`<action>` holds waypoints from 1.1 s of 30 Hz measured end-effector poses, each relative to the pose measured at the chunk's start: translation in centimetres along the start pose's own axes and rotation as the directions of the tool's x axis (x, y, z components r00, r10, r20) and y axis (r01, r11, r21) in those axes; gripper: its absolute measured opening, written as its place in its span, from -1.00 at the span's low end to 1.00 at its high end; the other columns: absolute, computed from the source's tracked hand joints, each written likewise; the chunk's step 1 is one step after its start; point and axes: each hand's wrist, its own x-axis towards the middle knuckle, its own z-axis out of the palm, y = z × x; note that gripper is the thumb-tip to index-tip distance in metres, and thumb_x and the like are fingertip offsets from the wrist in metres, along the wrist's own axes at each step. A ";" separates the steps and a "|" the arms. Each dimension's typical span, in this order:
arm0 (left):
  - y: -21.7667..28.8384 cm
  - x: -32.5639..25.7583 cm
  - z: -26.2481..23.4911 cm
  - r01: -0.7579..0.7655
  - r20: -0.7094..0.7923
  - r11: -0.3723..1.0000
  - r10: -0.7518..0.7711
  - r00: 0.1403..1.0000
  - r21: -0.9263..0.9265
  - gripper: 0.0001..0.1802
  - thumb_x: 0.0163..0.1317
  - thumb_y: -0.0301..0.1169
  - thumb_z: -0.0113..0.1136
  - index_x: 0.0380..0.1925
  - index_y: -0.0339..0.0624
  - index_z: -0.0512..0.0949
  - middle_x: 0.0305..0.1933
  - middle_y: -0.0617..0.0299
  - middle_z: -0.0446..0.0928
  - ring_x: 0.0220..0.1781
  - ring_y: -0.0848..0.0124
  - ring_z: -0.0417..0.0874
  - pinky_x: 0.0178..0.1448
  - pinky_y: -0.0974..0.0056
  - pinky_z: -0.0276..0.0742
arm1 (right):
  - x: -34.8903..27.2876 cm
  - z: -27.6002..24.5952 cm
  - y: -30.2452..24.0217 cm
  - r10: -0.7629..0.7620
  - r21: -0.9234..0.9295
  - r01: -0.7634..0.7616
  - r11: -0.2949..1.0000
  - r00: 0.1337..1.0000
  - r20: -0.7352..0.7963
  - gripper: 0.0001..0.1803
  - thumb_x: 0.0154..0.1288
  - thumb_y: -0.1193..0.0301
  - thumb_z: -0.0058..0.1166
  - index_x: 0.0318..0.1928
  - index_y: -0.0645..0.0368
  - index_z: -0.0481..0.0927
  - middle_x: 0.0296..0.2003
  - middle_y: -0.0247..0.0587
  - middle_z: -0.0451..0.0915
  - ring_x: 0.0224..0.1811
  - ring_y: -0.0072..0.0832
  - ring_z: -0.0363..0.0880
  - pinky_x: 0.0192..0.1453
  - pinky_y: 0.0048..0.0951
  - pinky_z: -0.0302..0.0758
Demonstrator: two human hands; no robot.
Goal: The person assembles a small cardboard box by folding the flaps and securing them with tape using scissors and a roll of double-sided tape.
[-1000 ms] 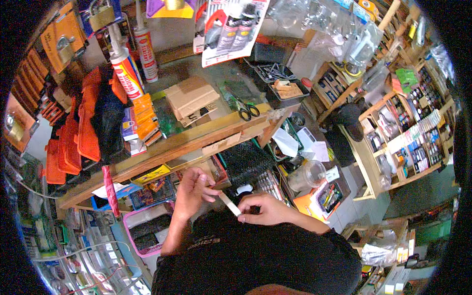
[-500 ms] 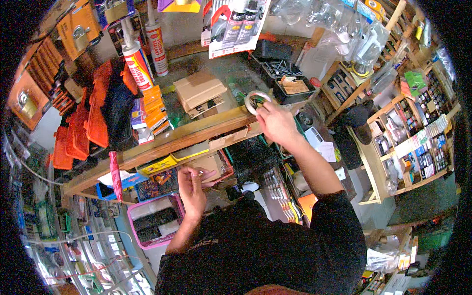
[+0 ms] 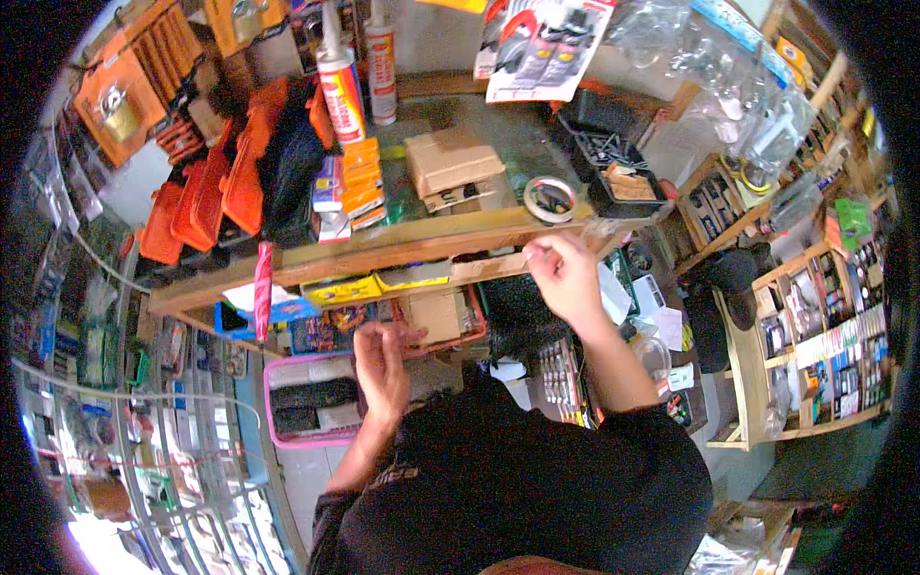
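My right hand [image 3: 567, 276] hovers just in front of the wooden counter edge [image 3: 412, 240]. Its fingers are curled in with thumb and fingertips together, and a small pale spot shows there; what it holds, if anything, I cannot make out. Beyond it a roll of tape [image 3: 530, 198] lies on the counter, apart from the hand. Held lower, my left hand [image 3: 380, 372] is near a box with flat cardboard [image 3: 433, 316]. Its fingers are loosely bent and apart, somewhat blurred, with nothing visible in them.
A brown cardboard box [image 3: 452, 161] sits on the counter beside small orange boxes [image 3: 362, 182] and sealant tubes [image 3: 339, 91]. Orange cases [image 3: 251, 177] stand at left. A black tray of screws [image 3: 613, 153] is at right. Below the counter is a pink basket [image 3: 271, 407].
My right hand has let go of the tape roll, now lying on the counter, and drawn back towards me. The view has shifted, with the counter moving right. My left hand stays much the same.
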 end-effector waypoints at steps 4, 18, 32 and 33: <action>0.1 1.3 1.3 -0.041 0.079 0.998 0.046 0.996 -0.057 -0.87 0.42 -0.42 -0.18 -0.17 -0.26 0.23 -0.18 0.08 0.48 -0.12 0.29 0.65 -0.22 0.38 0.58 | -3.9 2.8 -4.4 0.212 0.629 -0.526 0.573 0.836 0.506 -0.87 0.27 0.43 0.09 -0.29 0.26 0.56 -0.44 -0.31 0.56 -0.59 -0.68 0.41 -0.56 -0.67 0.31; 0.4 4.5 3.4 -0.648 0.384 0.701 0.533 0.754 0.299 -0.90 0.26 -0.56 0.01 -0.27 -0.20 0.32 -0.21 -0.03 0.59 -0.14 0.07 0.67 -0.17 0.18 0.60 | -2.4 3.0 -5.8 0.197 0.389 -0.921 -0.023 0.378 0.905 -0.73 0.33 0.23 -0.04 -0.32 0.20 0.53 -0.52 -0.34 0.50 -0.60 -0.54 0.46 -0.64 -0.54 0.27; 0.5 6.1 4.8 -0.812 0.488 0.536 0.659 0.573 0.230 -0.70 0.09 -0.47 0.27 -0.21 -0.15 0.38 -0.07 -0.02 0.56 -0.16 0.15 0.66 -0.19 0.22 0.61 | -1.7 1.5 -3.3 0.110 0.612 -0.791 -0.015 0.607 0.787 -0.87 0.28 0.37 0.04 -0.29 0.18 0.50 -0.47 -0.35 0.50 -0.55 -0.58 0.46 -0.55 -0.58 0.37; 0.6 6.1 5.0 -0.810 0.496 0.537 0.650 0.576 0.236 -0.67 0.08 -0.45 0.30 -0.20 -0.15 0.38 -0.07 -0.02 0.55 -0.16 0.14 0.66 -0.18 0.22 0.60 | -1.6 1.3 -3.2 0.140 0.639 -0.769 0.002 0.633 0.762 -0.87 0.28 0.38 0.05 -0.29 0.18 0.50 -0.47 -0.34 0.50 -0.55 -0.58 0.46 -0.54 -0.58 0.37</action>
